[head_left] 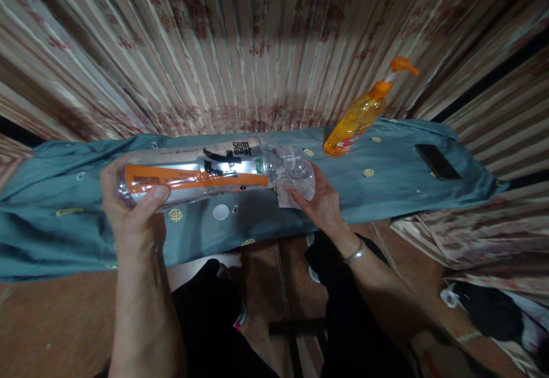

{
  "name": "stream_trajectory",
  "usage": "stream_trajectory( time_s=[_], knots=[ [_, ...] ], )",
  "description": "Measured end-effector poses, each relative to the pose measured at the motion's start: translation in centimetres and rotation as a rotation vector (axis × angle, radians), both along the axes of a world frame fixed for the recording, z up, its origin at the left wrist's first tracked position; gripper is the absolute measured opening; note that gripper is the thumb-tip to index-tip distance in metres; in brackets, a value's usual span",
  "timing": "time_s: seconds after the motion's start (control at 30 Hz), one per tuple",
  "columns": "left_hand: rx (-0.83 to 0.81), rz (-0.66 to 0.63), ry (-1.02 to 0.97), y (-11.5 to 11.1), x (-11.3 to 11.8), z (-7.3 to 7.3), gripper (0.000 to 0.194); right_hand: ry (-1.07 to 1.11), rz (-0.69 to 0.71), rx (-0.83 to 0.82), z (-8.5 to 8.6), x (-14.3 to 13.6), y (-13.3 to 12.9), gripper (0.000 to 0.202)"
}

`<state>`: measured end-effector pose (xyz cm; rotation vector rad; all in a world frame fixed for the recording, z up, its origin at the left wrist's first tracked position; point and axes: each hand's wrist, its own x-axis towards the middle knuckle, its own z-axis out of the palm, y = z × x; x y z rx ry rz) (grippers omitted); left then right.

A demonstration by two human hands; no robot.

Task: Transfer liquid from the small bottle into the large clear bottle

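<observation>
My left hand (139,201) is wrapped round the base end of a large clear plastic bottle (201,166) with a silver and orange label. The bottle lies sideways in the air above the cloth, its neck pointing right. At that neck, my right hand (323,203) is closed round a clear, thin-walled piece that looks like a small plastic cup (306,178). A pale, flimsy scrap like tissue (288,198) shows beneath the cup, beside my right fingers. Whether liquid passes between bottle and cup cannot be made out.
A teal patterned cloth (381,189) covers the long narrow table. An orange pump bottle (355,118) stands behind my right hand, and a dark phone (437,162) lies at the right. One white round disc (221,212) shows near the front edge. Pleated curtains (257,52) hang behind.
</observation>
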<state>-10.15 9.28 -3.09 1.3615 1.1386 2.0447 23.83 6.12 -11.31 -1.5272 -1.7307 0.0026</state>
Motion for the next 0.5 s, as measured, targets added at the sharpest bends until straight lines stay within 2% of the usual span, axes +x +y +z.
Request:
stream_trajectory(
  time_s=[0.27, 0.5],
  knots=[
    [-0.009, 0.051, 0.104, 0.04, -0.13, -0.22, 0.072, -0.006, -0.012, -0.007, 0.19, -0.09, -0.02, 0.082],
    [-0.021, 0.058, 0.083, 0.17, -0.37, -0.35, 0.075, -0.012, -0.008, 0.008, 0.13, -0.07, 0.0, 0.082]
  ],
)
